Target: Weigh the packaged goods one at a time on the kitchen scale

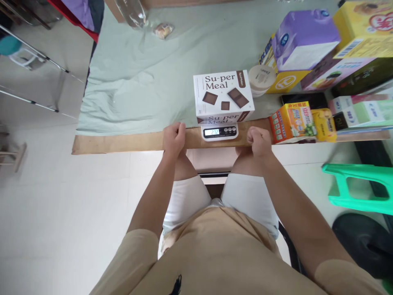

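Observation:
A white "Su-per Meal" box (220,95) with dark chocolate squares printed on it rests on a small white digital scale (220,133). The scale's lit display faces me, its platform hidden under the box. Left of the scale, my left hand (174,137) is curled into a fist on the table's brown front edge (123,141). My right hand (259,140) is also a fist on that edge, between the scale and an orange carton (291,123). Neither fist shows anything in it.
A round lidded tub (261,78) stands behind the box's right side. Purple (303,39) and yellow (365,30) packages are stacked at the right. A clear plastic bottle (132,12) and a small wrapped snack (163,30) lie at the back left. A green stool (362,186) stands right of me.

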Tool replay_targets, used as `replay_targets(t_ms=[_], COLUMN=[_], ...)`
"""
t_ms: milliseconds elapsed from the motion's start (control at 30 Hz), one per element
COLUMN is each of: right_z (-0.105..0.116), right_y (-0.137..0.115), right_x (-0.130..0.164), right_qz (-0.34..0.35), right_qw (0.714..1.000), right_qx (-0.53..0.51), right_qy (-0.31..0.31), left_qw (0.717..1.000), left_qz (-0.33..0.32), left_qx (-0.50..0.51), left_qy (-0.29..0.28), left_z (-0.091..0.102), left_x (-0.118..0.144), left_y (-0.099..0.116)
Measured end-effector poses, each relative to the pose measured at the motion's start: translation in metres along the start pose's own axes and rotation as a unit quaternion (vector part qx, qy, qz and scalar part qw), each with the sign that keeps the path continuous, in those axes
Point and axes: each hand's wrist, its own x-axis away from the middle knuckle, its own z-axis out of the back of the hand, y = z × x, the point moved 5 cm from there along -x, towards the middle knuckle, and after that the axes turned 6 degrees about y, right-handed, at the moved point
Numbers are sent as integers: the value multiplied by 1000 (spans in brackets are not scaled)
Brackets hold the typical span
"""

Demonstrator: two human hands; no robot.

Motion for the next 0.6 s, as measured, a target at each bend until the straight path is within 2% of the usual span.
replay_targets(t_ms=[33,100,167,200,233,333,433,533,600], right_z=[3,11,15,13,7,-17,-37,-52,-67], right_y=[-1,-5,-9,-10,-10,-13,-24,-33,-39], right_x=[0,-1,-2,-3,-5,-13,-15,-8,3], right_qz=[7,47,96,107,106,89,116,135,141], right_qw=[1000,993,979,976,978,993,993,990,988], right_qx=[1,12,31,35,31,6,-9,-33,-40], right_qy=[21,104,179,189,175,77,4,-32,-57], left_qw=[1000,996,992,989,985,967,957,953,955], left_qz=[-1,-19,-37,-38,-34,-42,-61,-66,-61], left_qx=[23,74,116,139,166,240,269,285,285], left_qy=[17,43,31,12,-11,-75,-94,-75,-47], left_z=[1,-2,-10,-16,-23,-38,-43,-32,-14], left_x=[0,2,4,5,6,8,6,2,-1], left_y=[4,18,36,44,53,75,83,76,66])
